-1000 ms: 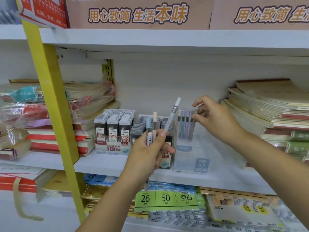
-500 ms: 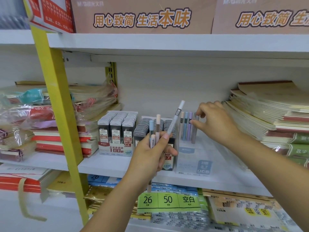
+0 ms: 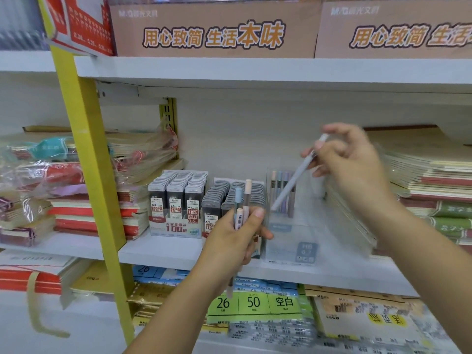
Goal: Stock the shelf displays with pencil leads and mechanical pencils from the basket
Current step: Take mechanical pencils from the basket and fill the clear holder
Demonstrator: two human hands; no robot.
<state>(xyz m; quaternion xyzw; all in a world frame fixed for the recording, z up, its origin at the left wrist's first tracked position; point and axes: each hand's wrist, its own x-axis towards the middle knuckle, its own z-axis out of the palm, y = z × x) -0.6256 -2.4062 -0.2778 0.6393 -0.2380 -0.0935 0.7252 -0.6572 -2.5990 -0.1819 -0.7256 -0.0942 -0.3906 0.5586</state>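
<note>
My left hand (image 3: 236,241) grips a small bunch of pastel mechanical pencils (image 3: 242,200), their tops sticking up in front of the shelf. My right hand (image 3: 350,162), blurred, pinches one white-grey mechanical pencil (image 3: 293,182) by its upper end; it slants down-left with its tip over the clear plastic display box (image 3: 291,241). Several pastel pencils (image 3: 282,185) stand at the back of that box. Left of it are two display boxes of pencil leads (image 3: 178,198), the nearer one (image 3: 224,198) partly hidden by my left hand. No basket is in view.
A yellow upright post (image 3: 89,159) crosses the left. Stacks of notebooks (image 3: 429,185) sit right of the clear box, wrapped notebook stacks (image 3: 63,175) to the left. A white shelf board (image 3: 255,72) with brown cartons hangs above. Paper packs (image 3: 255,302) fill the shelf below.
My right hand left the pencils at the back of the clear box, took the white-grey pencil from the left hand's bunch and lifted it up and right. The left hand stayed put.
</note>
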